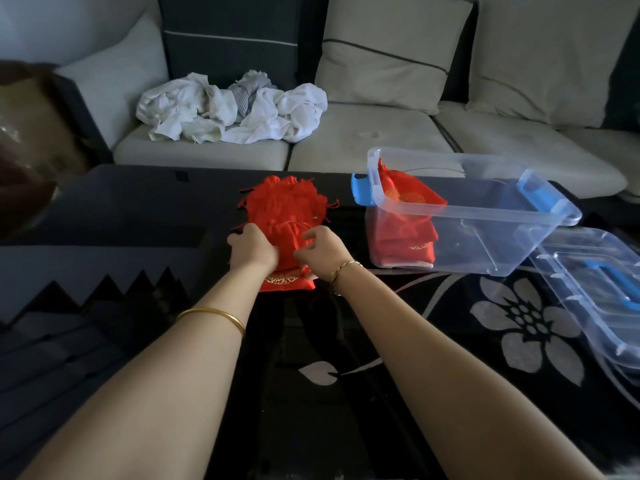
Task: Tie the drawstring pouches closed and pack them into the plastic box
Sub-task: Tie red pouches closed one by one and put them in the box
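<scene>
Bare forearms over a dark floral table (381, 334): left hand (254, 249) and right hand (323, 252) curl their fingers round a flat red fabric pouch (289, 242), its long axis running away from the camera and its gathered mouth towards the pouch pile (287, 202), left of the clear plastic box (491, 212).

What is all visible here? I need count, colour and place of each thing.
table: one, black, grey flowers
loose pouches: a pile, red, table centre
front pouch: one, red with gold print, under both hands
plastic box: one, clear with blue latches, table right
packed pouches: a stack, red, left end of plastic box
lid: one, clear with blue handle, beside box
sofa: one, beige and dark, behind table
cloths: a heap, white, on sofa
left hand: grips front pouch
right hand: pinches front pouch
</scene>
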Motion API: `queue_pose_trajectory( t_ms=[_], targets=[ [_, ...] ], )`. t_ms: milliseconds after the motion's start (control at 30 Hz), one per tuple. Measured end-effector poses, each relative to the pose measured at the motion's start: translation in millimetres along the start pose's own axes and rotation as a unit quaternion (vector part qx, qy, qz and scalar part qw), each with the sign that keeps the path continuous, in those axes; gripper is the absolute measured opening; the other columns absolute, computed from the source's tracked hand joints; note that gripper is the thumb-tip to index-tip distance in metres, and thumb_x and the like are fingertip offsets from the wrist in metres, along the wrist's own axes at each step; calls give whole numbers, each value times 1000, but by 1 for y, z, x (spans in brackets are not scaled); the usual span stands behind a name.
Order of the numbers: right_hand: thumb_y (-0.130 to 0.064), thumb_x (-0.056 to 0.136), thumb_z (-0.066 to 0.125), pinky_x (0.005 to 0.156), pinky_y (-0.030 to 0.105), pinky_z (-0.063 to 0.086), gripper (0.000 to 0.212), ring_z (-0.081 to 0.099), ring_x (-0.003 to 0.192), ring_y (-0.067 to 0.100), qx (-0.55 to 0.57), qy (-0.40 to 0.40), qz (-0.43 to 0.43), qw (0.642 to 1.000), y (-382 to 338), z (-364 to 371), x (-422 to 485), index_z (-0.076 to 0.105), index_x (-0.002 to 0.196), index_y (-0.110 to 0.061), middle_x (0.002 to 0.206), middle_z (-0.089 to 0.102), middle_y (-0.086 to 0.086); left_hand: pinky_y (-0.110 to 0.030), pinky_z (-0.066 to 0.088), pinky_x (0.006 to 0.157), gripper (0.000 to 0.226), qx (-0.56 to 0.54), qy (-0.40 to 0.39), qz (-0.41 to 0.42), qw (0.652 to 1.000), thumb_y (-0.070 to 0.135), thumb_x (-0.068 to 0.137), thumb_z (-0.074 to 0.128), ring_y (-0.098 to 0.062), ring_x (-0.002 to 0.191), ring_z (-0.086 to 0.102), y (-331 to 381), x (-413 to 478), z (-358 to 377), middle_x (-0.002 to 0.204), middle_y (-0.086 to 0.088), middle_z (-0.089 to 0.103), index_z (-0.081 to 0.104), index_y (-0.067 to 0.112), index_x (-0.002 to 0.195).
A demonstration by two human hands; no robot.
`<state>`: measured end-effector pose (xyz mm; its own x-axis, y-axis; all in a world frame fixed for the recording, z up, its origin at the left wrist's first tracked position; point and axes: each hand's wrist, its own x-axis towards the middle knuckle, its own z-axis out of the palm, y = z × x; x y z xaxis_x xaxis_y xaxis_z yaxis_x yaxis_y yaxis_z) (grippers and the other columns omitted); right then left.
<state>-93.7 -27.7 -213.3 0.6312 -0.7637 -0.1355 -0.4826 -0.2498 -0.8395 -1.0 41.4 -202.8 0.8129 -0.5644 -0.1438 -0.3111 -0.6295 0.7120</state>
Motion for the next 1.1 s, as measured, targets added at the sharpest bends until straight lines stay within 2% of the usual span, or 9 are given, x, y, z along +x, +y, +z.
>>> queue_pose_trajectory(
  t_ms=[200,333,467,600,667,800,967,1034,1100],
  targets=[
    [-14,78,71,85,41,53,38,63,95,31,68,28,27,997,-3,5,-6,57,112,-5,103,63,15,-29,39,79,15,-61,29,46,997,14,91,54,-22,86,48,-3,-11,-2,125,-20,47,63,5,100],
    [-1,78,65,67,32,51,24,58,76,23,106,42,16,993,-3,-21,-20,63,102,-1,77,58,7,-23,40,62,10,-131,7,100,986,17,88,60,-18,81,57,5,-29,-4,97,-8,63,59,12,80],
    [6,75,65,71,36,54,40,61,78,25,78,75,-5,994,10,-66,-55,52,113,1,84,61,13,-26,43,61,5,-183,-58,134,972,15,87,60,-14,67,55,24,-63,0,83,-3,65,55,13,88],
    [5,75,65,73,37,53,58,58,77,20,53,94,-7,994,35,-103,-92,43,128,-6,93,60,13,-18,41,50,32,-211,-113,175,955,1,83,62,-12,64,56,41,-95,20,84,-3,60,48,13,109],
    [6,78,59,64,34,51,59,57,70,18,65,94,1,993,48,-110,-105,42,132,-9,95,59,10,-15,45,48,39,-187,-145,203,950,-3,83,60,-11,63,56,43,-108,35,85,-2,60,52,16,117],
    [10,79,47,55,34,44,50,48,55,20,40,70,18,997,69,-108,-111,51,126,-8,69,52,4,-27,50,63,24,-76,-155,274,946,-6,82,56,-14,65,59,41,-120,50,84,-6,67,69,8,98],
    [-2,81,53,62,24,48,21,56,61,20,-85,103,11,991,72,-113,-111,61,67,-14,62,57,3,-32,52,72,27,10,-143,313,939,-4,81,58,-18,78,63,39,-116,47,90,0,67,69,14,97],
    [-11,86,57,66,20,49,25,62,63,20,-127,109,9,986,74,-115,-113,56,62,-18,65,62,5,-30,46,72,25,55,-118,320,938,-2,82,58,-15,77,58,37,-115,44,92,0,66,68,14,98],
    [-20,88,59,78,32,53,16,67,76,25,-157,119,0,980,76,-118,-113,65,74,-13,79,67,10,-34,49,77,22,96,-90,316,940,1,84,57,-18,84,59,35,-115,40,96,-2,66,67,14,98]
  ],
)
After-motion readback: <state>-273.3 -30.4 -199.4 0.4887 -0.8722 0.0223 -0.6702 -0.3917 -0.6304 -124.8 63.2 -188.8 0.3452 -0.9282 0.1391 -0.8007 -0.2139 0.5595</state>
